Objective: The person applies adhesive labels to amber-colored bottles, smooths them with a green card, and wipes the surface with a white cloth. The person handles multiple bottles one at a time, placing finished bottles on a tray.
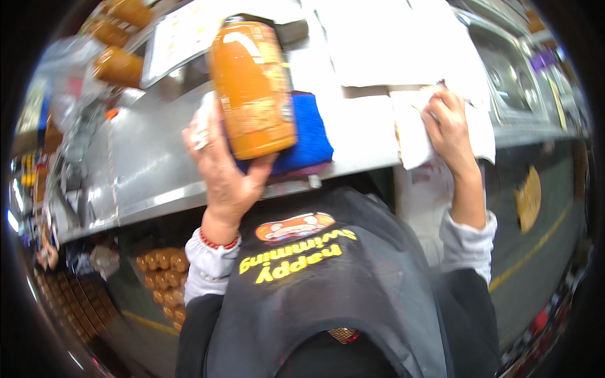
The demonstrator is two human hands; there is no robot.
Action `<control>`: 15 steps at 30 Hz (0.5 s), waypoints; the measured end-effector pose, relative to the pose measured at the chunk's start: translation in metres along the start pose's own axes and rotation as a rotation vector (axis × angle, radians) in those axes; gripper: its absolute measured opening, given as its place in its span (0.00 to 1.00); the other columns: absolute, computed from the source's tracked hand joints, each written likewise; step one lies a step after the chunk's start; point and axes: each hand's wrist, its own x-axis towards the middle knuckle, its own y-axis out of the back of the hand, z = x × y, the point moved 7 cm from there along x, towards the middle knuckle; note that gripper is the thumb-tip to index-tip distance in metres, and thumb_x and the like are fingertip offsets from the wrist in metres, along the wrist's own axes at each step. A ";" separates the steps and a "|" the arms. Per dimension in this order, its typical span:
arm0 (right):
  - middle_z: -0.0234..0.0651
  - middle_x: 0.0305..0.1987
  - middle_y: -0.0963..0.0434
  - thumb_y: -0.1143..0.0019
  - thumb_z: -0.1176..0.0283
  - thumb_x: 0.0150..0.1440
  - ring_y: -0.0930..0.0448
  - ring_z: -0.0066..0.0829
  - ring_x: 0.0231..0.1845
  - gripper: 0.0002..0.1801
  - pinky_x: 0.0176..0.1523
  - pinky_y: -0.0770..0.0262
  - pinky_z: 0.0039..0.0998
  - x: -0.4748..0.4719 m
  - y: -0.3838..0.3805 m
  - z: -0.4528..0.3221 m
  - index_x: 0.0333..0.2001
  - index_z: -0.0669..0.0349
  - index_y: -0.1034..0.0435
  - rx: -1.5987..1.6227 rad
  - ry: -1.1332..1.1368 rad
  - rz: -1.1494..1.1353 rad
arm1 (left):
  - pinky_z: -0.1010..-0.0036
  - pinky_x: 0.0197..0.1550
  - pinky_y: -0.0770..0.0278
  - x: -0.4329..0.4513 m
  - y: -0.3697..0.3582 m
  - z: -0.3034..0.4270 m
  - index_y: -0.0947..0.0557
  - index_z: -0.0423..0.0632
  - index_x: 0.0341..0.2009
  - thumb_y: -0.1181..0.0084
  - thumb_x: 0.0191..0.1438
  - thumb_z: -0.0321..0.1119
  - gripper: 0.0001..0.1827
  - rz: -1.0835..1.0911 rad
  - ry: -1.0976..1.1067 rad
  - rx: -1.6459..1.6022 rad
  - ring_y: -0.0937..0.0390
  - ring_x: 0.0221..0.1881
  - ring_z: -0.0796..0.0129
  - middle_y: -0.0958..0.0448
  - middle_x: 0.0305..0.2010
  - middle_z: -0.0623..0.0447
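My left hand (227, 175) grips a large plastic bottle (253, 90) of orange contents, its wrapped side facing up. A crumpled white tissue or cloth (204, 120) is tucked between the fingers of that hand. Under the bottle lies a folded blue towel (309, 130) near the counter's front edge, over a purplish cloth. My right hand (446, 123) is closed around a thin, pen-like object (441, 84), mostly hidden by the fingers. Beneath it a white cloth or paper (411, 137) hangs over the counter's front edge; glare hides its detail.
A stainless steel counter (151, 137) runs across, with a sink (510, 75) at right. More orange bottles (118, 66) and a white printed sheet (177, 40) stand or lie at back left. Packed bottles (163, 279) sit low at left. Another person's hand (47, 256) shows far left.
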 end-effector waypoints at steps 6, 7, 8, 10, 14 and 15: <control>0.41 0.34 0.28 0.42 0.82 0.56 0.28 0.44 0.44 0.03 0.53 0.33 0.38 0.022 0.008 -0.054 0.33 0.65 0.29 0.376 -0.068 -0.202 | 0.34 0.72 0.65 0.003 0.001 -0.012 0.36 0.42 0.71 0.30 0.43 0.64 0.58 0.005 0.062 0.027 0.41 0.69 0.43 0.32 0.68 0.41; 0.40 0.34 0.28 0.41 0.83 0.55 0.28 0.44 0.46 0.04 0.55 0.33 0.39 0.024 0.008 -0.067 0.33 0.65 0.28 0.390 -0.032 -0.206 | 0.32 0.71 0.65 0.004 0.004 -0.009 0.35 0.44 0.71 0.29 0.42 0.63 0.57 0.016 0.053 0.031 0.39 0.68 0.45 0.29 0.66 0.43; 0.40 0.34 0.28 0.40 0.83 0.54 0.28 0.44 0.46 0.04 0.56 0.33 0.40 0.030 0.007 -0.082 0.33 0.65 0.28 0.428 0.005 -0.237 | 0.32 0.72 0.66 0.006 0.009 -0.006 0.33 0.45 0.70 0.28 0.41 0.61 0.56 0.020 0.026 0.086 0.39 0.67 0.46 0.27 0.62 0.43; 0.38 0.34 0.28 0.38 0.83 0.52 0.28 0.44 0.48 0.06 0.57 0.32 0.41 0.039 0.008 -0.112 0.33 0.63 0.27 0.475 0.075 -0.274 | 0.31 0.71 0.67 0.008 0.015 -0.002 0.33 0.46 0.70 0.28 0.41 0.61 0.56 0.013 -0.012 0.150 0.39 0.67 0.46 0.26 0.61 0.44; 0.38 0.35 0.28 0.35 0.84 0.48 0.28 0.46 0.48 0.09 0.56 0.32 0.40 0.059 0.005 -0.158 0.34 0.61 0.25 0.589 0.178 -0.266 | 0.38 0.74 0.66 0.012 0.024 0.002 0.33 0.46 0.69 0.35 0.47 0.66 0.52 -0.040 -0.038 0.024 0.41 0.69 0.43 0.30 0.65 0.40; 0.38 0.36 0.29 0.35 0.83 0.48 0.28 0.46 0.48 0.09 0.55 0.32 0.40 0.063 0.005 -0.166 0.34 0.61 0.25 0.584 0.203 -0.260 | 0.40 0.74 0.66 0.013 0.026 0.003 0.33 0.46 0.69 0.37 0.49 0.67 0.52 -0.057 -0.042 -0.065 0.42 0.70 0.42 0.31 0.66 0.39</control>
